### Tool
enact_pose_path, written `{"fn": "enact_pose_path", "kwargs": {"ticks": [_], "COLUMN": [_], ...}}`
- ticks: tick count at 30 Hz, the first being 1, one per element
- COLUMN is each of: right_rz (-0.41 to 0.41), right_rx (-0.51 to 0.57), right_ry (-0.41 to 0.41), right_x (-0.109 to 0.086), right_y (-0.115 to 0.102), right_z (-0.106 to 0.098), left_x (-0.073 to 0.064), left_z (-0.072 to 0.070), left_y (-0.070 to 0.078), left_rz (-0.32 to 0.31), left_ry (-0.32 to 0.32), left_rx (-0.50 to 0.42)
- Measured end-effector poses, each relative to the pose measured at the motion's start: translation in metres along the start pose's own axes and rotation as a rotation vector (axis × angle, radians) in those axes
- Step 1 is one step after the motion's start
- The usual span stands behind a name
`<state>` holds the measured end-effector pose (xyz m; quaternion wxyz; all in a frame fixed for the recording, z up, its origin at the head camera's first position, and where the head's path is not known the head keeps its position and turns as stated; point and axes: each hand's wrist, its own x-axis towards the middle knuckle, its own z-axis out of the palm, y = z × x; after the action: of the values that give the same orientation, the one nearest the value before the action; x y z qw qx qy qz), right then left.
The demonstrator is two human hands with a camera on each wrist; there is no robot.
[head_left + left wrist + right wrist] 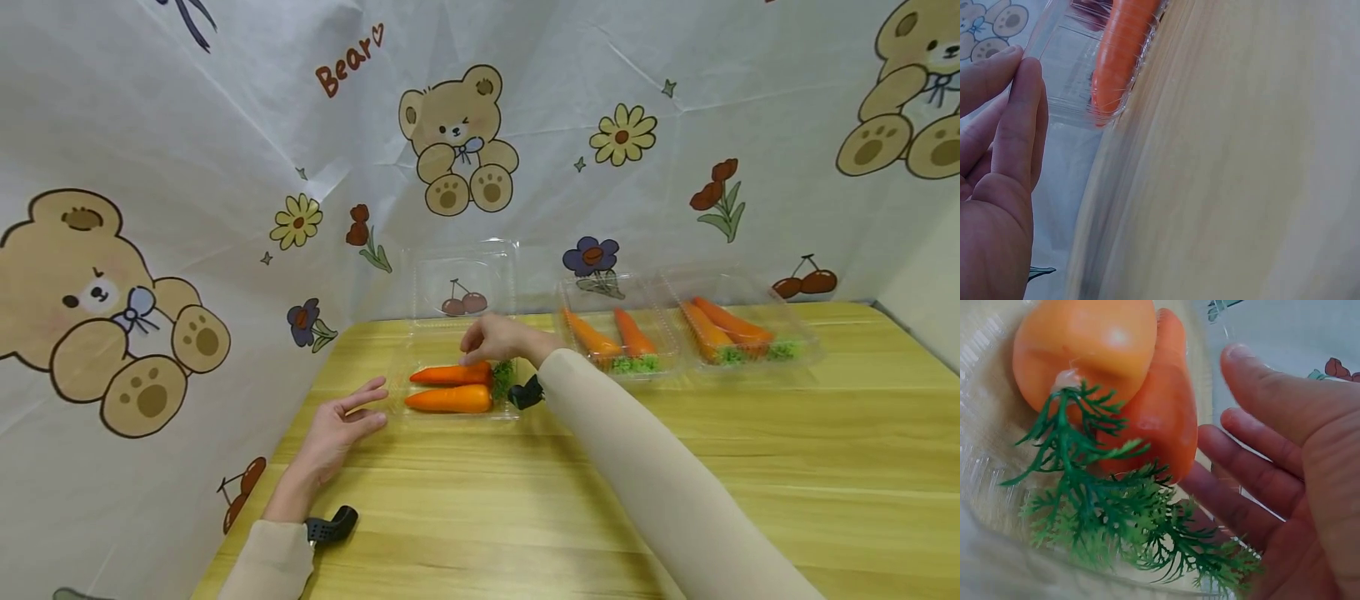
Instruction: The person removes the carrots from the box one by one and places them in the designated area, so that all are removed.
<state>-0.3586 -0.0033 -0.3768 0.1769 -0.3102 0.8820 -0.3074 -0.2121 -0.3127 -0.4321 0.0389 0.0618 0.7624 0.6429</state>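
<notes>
A clear plastic box [457, 416] with its lid [465, 258] raised stands at the left of the table. In it lie an orange carrot [450, 399] in front and a redder carrot [453, 375] behind, green tops [1085, 487] to the right. My right hand [498, 337] is over the rear carrot, thumb apart from the other fingers; in the right wrist view some fingertips are beside or behind the carrot [1172, 406]. At the box's left edge is my left hand [341, 429], fingers extended, thumb apart; in the left wrist view its fingertips are at the clear rim [1038, 37].
Two lidded clear boxes stand to the right, one with carrots [596, 337] next to another with carrots [723, 325], green tops toward the front. A printed bear cloth [540, 175] hangs behind and left of the wooden table [465, 517].
</notes>
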Motion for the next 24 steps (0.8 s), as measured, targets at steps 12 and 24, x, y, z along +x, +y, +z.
{"fn": "enact_pose_path", "kwargs": {"ticks": [12,24], "right_rz": [0.033,0.029], "right_rx": [-0.119,-0.203], "right_ry": [-0.07,-0.084], "right_x": [0.006,0.008], "right_y": [-0.003,-0.006], "right_z": [0.009,0.015], "left_x": [0.0,0.0], "left_z": [0.002,0.001], "left_y": [0.001,0.0], "left_rz": [-0.005,-0.007], "left_ry": [0.002,0.003], "left_rx": [-0.001,-0.007]}}
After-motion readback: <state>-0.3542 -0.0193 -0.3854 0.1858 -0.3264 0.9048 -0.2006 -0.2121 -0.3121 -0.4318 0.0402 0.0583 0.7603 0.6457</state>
